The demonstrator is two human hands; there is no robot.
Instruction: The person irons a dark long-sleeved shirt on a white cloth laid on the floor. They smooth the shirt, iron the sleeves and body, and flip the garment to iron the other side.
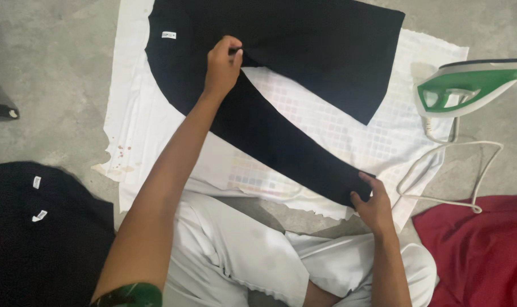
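Black trousers (281, 136) lie spread on a white cloth (133, 113) on the concrete floor. My left hand (223, 61) reaches out and pinches the fabric where the two legs meet. My right hand (373, 203) grips the hem end of the near trouser leg, which runs diagonally between the two hands. The far leg (338, 51) lies flat towards the upper right. A small white tag (168, 35) shows near the waist.
A green and white iron (469, 85) stands at the right, its white cord (469, 170) looping over the floor. A red garment (480, 250) lies at lower right. Black garments (36, 233) are piled at lower left. My white-clad legs (241, 256) are folded below.
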